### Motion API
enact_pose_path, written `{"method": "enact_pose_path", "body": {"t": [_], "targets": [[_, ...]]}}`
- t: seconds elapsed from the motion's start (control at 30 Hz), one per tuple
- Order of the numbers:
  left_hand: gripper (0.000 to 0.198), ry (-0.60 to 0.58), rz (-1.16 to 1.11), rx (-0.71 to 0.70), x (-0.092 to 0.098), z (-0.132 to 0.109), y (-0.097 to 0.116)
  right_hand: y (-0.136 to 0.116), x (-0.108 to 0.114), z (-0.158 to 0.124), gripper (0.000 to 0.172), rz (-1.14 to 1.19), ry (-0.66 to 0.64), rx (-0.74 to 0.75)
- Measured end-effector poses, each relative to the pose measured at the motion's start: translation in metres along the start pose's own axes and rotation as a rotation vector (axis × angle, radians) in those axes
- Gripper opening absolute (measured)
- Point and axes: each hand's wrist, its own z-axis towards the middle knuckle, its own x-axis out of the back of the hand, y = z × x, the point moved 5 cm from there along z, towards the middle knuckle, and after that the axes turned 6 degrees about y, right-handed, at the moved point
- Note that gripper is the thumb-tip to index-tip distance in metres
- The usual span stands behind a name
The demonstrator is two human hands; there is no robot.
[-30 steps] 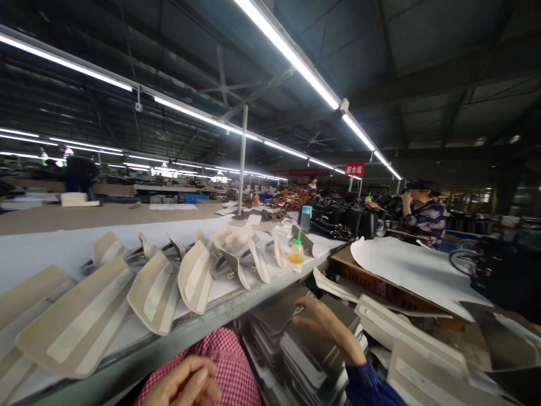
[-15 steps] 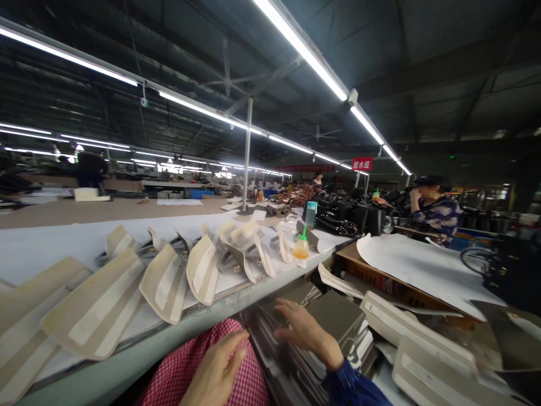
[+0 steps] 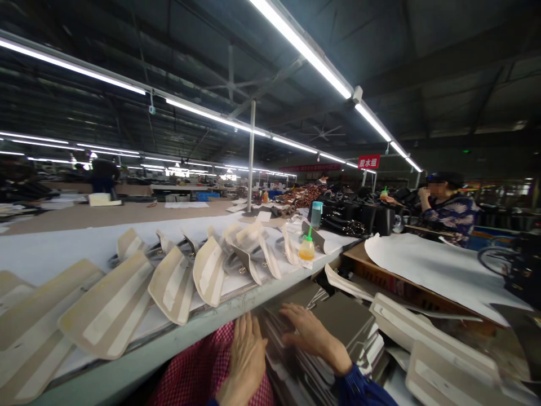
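Note:
My left hand (image 3: 245, 352) is over the red-and-white checked cloth (image 3: 198, 366) on my lap, fingers stretched toward the table's edge. My right hand (image 3: 315, 334) lies over the left side of a stack of dark flat pieces with pale edges (image 3: 346, 313), its fingers extended and slightly bent. Neither hand shows anything in its grasp, and contact beneath the right fingers is hard to make out. Curved beige panels (image 3: 171, 282) with pale strips line the white-covered table in front of me. Among them several dark, bag-like pieces with metal fittings show.
A squeeze bottle of amber liquid with a green nozzle (image 3: 307, 248) stands near the table edge, before a blue-lidded cup (image 3: 316, 214). More beige panels (image 3: 431, 332) lie to the right. A co-worker (image 3: 448, 208) is behind the paper-covered right-hand table (image 3: 422, 265).
My left hand has moved up and right, its fingers now pointing at the table edge. The right hand stays over the stack, and the view has turned slightly left.

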Motion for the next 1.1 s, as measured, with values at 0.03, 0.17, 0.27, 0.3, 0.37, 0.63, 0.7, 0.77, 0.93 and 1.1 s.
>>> {"method": "enact_pose_path", "body": {"t": [0.03, 0.17, 0.27, 0.3, 0.37, 0.63, 0.7, 0.77, 0.93, 1.1], "targets": [[0.042, 0.0, 0.021, 0.007, -0.003, 0.001, 0.0, 0.0, 0.0, 0.0, 0.05, 0.001, -0.001, 0.001], [0.04, -0.008, 0.076, 0.049, -0.013, 0.008, -0.001, 0.002, -0.001, 0.0, 0.05, -0.004, 0.0, 0.002], [0.04, -0.023, 0.07, 0.069, -0.021, 0.016, -0.005, 0.004, -0.003, 0.001, 0.05, -0.01, 0.001, -0.007], [0.041, -0.032, 0.061, 0.081, -0.024, 0.02, -0.006, 0.004, -0.004, 0.001, 0.05, -0.011, -0.001, -0.01], [0.04, -0.061, 0.032, 0.111, -0.031, 0.028, -0.01, 0.004, -0.005, 0.002, 0.051, -0.013, -0.005, -0.016], [0.032, -0.167, -0.185, 0.063, -0.056, 0.054, -0.016, 0.002, -0.003, 0.0, 0.052, -0.012, -0.027, -0.044], [0.03, -0.146, -0.218, 0.042, -0.056, 0.052, -0.016, 0.002, -0.002, 0.0, 0.052, -0.011, -0.027, -0.043], [0.028, -0.11, -0.244, 0.015, -0.053, 0.043, -0.017, 0.003, -0.002, 0.0, 0.052, -0.011, -0.023, -0.041], [0.041, 0.015, -0.308, -0.092, -0.026, -0.001, -0.03, 0.005, 0.004, -0.001, 0.046, -0.01, 0.001, -0.023], [0.044, 0.233, -0.359, -0.18, 0.02, -0.046, -0.056, -0.003, 0.015, -0.007, 0.033, 0.022, 0.116, 0.0]]}}
